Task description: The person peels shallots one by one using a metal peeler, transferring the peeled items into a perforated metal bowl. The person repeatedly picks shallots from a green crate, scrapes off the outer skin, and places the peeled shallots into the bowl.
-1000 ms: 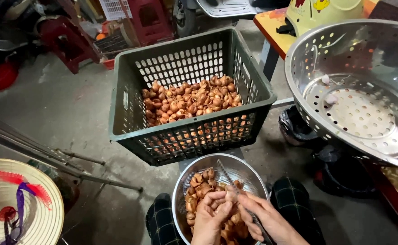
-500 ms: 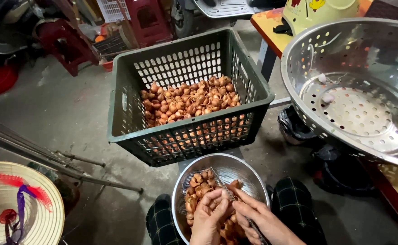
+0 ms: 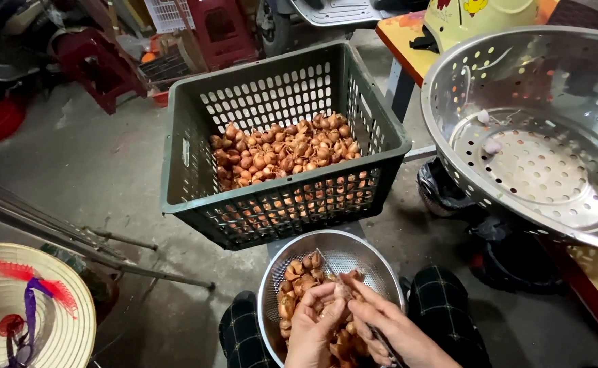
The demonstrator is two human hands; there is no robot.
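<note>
Shallot point(image 3: 342, 292): pinched in left hand point(image 3: 315, 326) over small colander point(image 3: 353, 252) on lap. Knife point(image 3: 353, 300) gripped in right hand point(image 3: 387, 330). Peeling judged underway; a careful cut is called for next.

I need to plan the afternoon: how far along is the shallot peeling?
Barely started. Done: only two pale peeled bulbs lie in the big colander. In hand: the left hand and right hand work one bulb over the small strainer. Left: the shallots in the green crate.
</note>
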